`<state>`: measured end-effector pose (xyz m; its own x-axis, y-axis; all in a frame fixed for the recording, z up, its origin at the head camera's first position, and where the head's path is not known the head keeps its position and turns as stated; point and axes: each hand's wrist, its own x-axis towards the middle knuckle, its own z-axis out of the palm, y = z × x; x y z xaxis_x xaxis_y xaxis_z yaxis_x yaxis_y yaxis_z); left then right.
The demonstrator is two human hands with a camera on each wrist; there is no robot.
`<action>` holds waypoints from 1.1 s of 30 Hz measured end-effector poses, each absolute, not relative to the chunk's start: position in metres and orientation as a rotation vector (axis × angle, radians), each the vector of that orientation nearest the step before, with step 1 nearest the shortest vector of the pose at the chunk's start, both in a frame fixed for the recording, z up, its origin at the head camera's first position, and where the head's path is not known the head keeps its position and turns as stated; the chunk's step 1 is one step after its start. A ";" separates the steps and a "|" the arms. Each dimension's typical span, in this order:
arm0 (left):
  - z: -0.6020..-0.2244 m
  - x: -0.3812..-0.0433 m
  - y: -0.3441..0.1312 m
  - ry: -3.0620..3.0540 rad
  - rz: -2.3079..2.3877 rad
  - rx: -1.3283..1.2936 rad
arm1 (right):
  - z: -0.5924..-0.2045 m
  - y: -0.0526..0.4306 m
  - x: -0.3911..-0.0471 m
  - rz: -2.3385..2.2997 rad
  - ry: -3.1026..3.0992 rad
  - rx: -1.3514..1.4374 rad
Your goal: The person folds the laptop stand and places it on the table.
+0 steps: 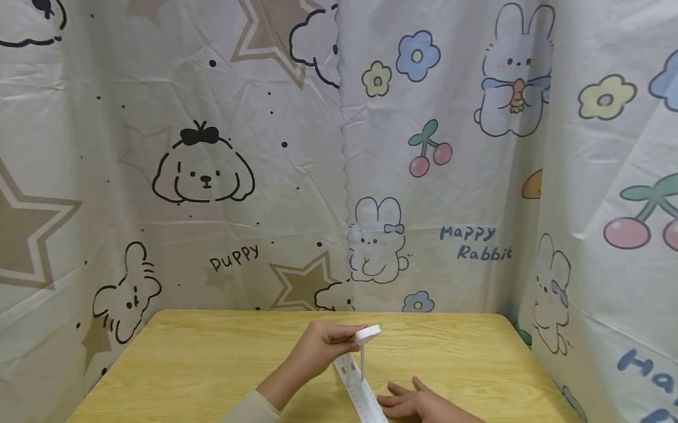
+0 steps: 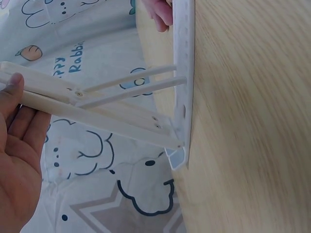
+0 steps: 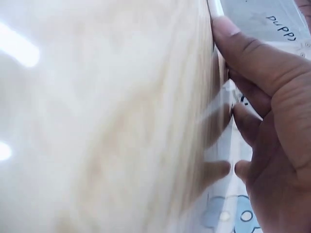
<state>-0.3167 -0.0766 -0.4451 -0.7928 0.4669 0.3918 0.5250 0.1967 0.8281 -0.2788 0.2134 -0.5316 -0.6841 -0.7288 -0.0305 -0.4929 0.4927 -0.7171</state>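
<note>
A white plastic folding stand (image 1: 371,410) lies slantwise on the table, its long slotted base flat and its hinged arm (image 2: 92,121) lifted. Two thin struts (image 2: 136,93) run between the arm and the base. Near the arm's raised end, my left hand (image 1: 323,344) pinches it between thumb and fingers. My right hand (image 1: 429,412) rests low beside the base, on its right, with fingers spread toward the tabletop. In the right wrist view the right thumb (image 3: 243,43) is right at a white edge of the base, and the fingertips mirror in the glossy surface.
The wood-grain table (image 1: 207,357) has rounded far corners. Behind it and along both sides hangs a pale curtain (image 1: 295,172) printed with puppies, rabbits, stars, flowers and cherries.
</note>
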 end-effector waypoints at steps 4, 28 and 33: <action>-0.447 -0.315 -0.080 -2.374 -1.673 -0.984 | -0.533 0.205 -0.275 -1.026 2.408 -0.999; -0.460 -0.311 -0.098 -2.233 -1.784 -0.918 | -0.528 0.156 -0.259 -0.825 2.584 -1.033; -0.461 -0.313 -0.097 -2.223 -1.811 -0.900 | -0.530 0.154 -0.258 -0.795 2.641 -1.072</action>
<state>-0.3128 -0.0972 -0.4609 -0.8121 0.3591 0.4599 0.5231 0.0987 0.8465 -0.2577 0.1536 -0.5304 -0.7230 -0.6901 0.0311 -0.5926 0.5965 -0.5413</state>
